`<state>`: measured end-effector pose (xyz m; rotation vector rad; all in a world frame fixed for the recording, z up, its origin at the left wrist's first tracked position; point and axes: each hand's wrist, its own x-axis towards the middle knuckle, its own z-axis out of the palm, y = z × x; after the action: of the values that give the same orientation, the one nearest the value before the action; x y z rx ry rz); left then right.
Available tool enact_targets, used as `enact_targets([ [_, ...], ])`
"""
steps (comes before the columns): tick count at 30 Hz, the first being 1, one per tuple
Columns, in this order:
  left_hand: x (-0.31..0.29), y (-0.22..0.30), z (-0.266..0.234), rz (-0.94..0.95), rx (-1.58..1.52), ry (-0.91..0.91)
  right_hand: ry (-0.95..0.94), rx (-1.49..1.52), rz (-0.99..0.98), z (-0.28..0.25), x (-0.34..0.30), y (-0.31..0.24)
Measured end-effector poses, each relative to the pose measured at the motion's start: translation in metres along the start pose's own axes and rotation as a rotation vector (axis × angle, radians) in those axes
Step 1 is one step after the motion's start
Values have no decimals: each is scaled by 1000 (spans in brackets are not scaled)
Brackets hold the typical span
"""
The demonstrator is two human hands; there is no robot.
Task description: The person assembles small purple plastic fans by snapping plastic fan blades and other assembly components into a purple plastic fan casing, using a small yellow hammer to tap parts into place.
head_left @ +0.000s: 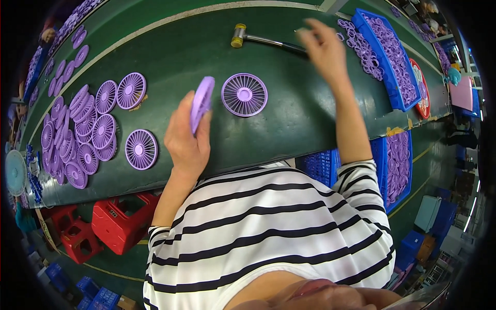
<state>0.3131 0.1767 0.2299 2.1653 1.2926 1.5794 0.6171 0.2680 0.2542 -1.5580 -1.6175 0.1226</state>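
My left hand grips a purple spoked disc, tilted on edge above the green tabletop, thumb on one side and fingers on the other. To its right, a second purple spoked disc lies flat, its solid hub in the middle. Beyond that rests a mallet with a yellow-faced head and a black grip. My right hand is over the right side of the table, by the end of the mallet's grip. It is blurred; its fingers look apart, and nothing shows in them.
At left lies a heap of purple spoked discs, with one disc apart nearer me. Loose purple rings lie beside a blue tray of small purple rings at right. Below the edge are red stools and another blue bin.
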Motion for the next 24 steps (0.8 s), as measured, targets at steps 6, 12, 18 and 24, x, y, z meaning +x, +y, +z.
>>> enact_targets([
  [6, -4, -21, 2, 19, 323, -343, -324, -1063, -41, -28, 46, 142],
  [12, -9, -12, -39, -124, 300, -301, -220, -369, 186, -31, 35, 149],
  [18, -30, -33, -90, -404, 610, -212, 32, -744, -57, -27, 27, 139],
  [24, -39, -40, -105, -521, 741, -183, -139, -599, 73, -18, 19, 109],
])
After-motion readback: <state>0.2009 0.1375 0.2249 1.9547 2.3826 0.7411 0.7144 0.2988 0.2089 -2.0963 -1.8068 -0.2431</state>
